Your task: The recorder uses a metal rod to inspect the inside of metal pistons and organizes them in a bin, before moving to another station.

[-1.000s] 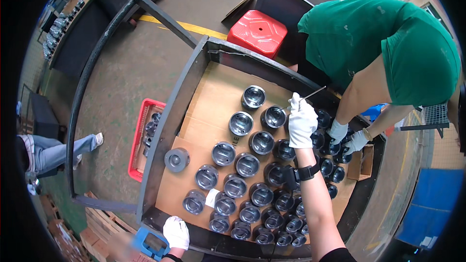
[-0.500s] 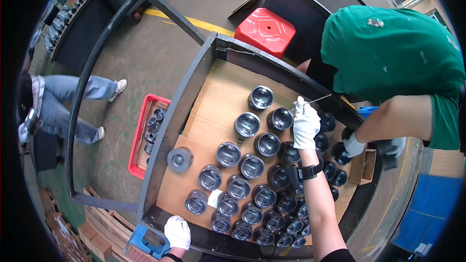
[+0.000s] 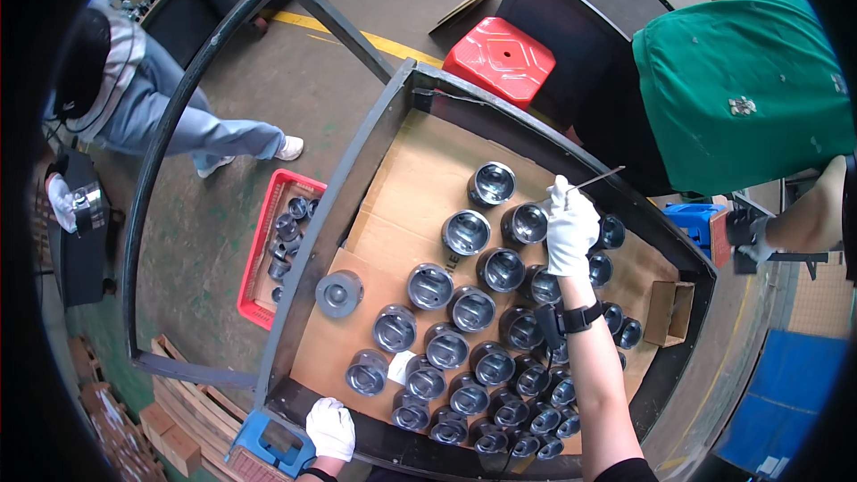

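The gloved right hand (image 3: 571, 228) pinches a thin rod (image 3: 600, 178) over metal pistons (image 3: 466, 232) sitting on cardboard (image 3: 400, 201) in the cart (image 3: 341, 207). The left hand (image 3: 330, 429) curls by the cart's near-left corner; I can't tell whether it grips anything.

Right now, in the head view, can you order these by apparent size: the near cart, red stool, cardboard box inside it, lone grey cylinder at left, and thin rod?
1. Near cart
2. Red stool
3. Cardboard box and grey cylinder: too alike to rank
4. Thin rod: smallest visible area
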`<state>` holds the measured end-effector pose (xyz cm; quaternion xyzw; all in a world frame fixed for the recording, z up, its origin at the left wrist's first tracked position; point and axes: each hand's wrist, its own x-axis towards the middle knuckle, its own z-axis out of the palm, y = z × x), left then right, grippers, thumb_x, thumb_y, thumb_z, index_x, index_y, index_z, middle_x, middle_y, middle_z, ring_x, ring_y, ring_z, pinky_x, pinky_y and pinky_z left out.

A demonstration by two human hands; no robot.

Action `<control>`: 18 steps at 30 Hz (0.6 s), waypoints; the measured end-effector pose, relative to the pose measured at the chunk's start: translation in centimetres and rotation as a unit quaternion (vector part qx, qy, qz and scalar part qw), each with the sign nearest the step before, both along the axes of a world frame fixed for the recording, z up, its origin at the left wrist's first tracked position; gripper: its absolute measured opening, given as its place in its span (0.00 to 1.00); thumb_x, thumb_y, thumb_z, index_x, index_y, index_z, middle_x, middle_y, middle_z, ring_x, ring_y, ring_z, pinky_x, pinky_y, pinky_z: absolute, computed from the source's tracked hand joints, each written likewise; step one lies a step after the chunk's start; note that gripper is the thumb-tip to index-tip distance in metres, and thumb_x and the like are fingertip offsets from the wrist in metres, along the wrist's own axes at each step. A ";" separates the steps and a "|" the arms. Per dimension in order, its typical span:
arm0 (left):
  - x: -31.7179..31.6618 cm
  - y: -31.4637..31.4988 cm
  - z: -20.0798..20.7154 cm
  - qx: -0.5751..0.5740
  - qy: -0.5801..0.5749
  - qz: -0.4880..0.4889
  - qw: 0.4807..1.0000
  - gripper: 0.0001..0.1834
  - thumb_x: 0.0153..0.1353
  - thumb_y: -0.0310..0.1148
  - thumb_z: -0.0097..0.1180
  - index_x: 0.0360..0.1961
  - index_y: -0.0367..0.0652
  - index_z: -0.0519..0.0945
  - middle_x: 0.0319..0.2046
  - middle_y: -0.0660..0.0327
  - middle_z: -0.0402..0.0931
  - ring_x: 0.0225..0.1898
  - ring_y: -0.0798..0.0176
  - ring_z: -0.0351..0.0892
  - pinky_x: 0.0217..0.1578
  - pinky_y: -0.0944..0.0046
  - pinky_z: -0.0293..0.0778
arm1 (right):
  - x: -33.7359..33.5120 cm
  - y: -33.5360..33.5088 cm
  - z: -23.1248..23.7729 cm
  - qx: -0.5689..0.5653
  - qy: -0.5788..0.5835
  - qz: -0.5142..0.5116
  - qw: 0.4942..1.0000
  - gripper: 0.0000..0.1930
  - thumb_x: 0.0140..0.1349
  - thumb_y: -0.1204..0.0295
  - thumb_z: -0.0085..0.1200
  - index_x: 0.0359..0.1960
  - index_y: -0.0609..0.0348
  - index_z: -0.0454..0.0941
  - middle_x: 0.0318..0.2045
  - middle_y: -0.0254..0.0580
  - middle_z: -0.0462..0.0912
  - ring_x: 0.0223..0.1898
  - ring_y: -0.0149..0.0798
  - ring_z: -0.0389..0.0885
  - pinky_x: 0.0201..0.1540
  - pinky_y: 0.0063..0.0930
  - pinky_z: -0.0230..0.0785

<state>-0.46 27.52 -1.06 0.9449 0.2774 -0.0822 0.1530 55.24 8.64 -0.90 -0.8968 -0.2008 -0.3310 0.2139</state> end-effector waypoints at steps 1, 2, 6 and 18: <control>0.0 -0.2 0.0 -0.002 0.000 0.001 1.000 0.10 0.64 0.35 0.55 0.41 0.42 0.81 0.46 0.55 0.80 0.55 0.48 0.77 0.58 0.46 0.68 | 0.1 0.4 0.4 0.059 0.023 0.024 0.998 0.10 0.65 0.66 0.66 0.25 0.50 0.84 0.18 0.41 0.79 0.20 0.46 0.78 0.24 0.37 0.70; 0.1 -0.3 -0.1 0.000 -0.001 0.005 1.000 0.10 0.64 0.35 0.55 0.41 0.42 0.81 0.45 0.55 0.80 0.55 0.48 0.77 0.57 0.46 0.69 | 0.1 0.8 0.7 0.118 0.046 0.048 0.991 0.08 0.65 0.67 0.66 0.26 0.50 0.85 0.19 0.41 0.80 0.21 0.46 0.79 0.25 0.38 0.71; 0.2 -0.2 -0.5 -0.003 -0.005 -0.004 1.000 0.10 0.63 0.35 0.56 0.41 0.43 0.81 0.46 0.55 0.80 0.55 0.48 0.77 0.57 0.46 0.69 | -0.4 1.8 0.0 -0.004 0.092 0.043 0.995 0.10 0.70 0.69 0.60 0.48 0.52 0.89 0.30 0.40 0.88 0.30 0.38 0.87 0.33 0.29 0.77; 0.4 0.0 0.0 0.001 -0.009 0.006 1.000 0.09 0.62 0.34 0.56 0.41 0.43 0.82 0.45 0.55 0.81 0.55 0.48 0.78 0.56 0.46 0.70 | 0.2 6.4 0.1 0.133 0.054 0.067 0.987 0.11 0.68 0.67 0.64 0.26 0.53 0.85 0.21 0.44 0.82 0.23 0.48 0.80 0.28 0.39 0.72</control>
